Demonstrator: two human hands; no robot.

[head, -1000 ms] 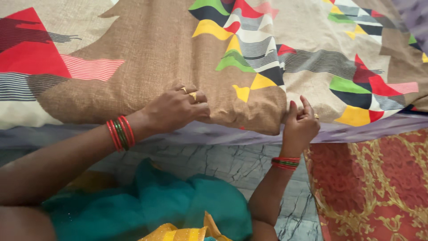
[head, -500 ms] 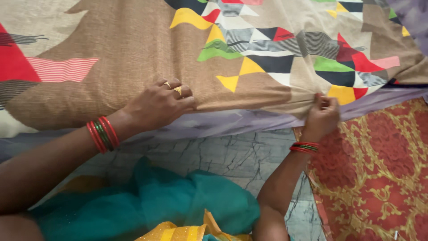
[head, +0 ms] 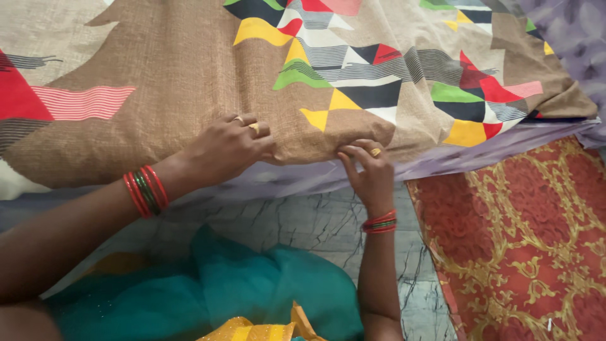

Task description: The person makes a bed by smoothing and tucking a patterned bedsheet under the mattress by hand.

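Cloth [head: 189,76], brown with coloured triangles and striped patches, is spread across the upper half of the view, its near edge running from nine o'clock to three o'clock. That edge is gripped by both hands. The left hand [head: 230,148] is set just left of centre, knuckles up, fingers closed onto the hem, with two gold rings shown on them. The right hand [head: 369,170] is placed just to its right, near but apart from it, fingers pinched together on a bunched fold of the same hem; a ring is seen on one finger. Red and green bangles [head: 146,191] are worn on the left wrist, and a like set [head: 380,223] on the right. A lilac sheet [head: 442,164] is seen under the cloth, jutting out below its edge. Grey veined floor [head: 303,221] lies at six o'clock, a red and gold rug [head: 524,240] at four o'clock, and teal fabric [head: 252,290] at seven o'clock.
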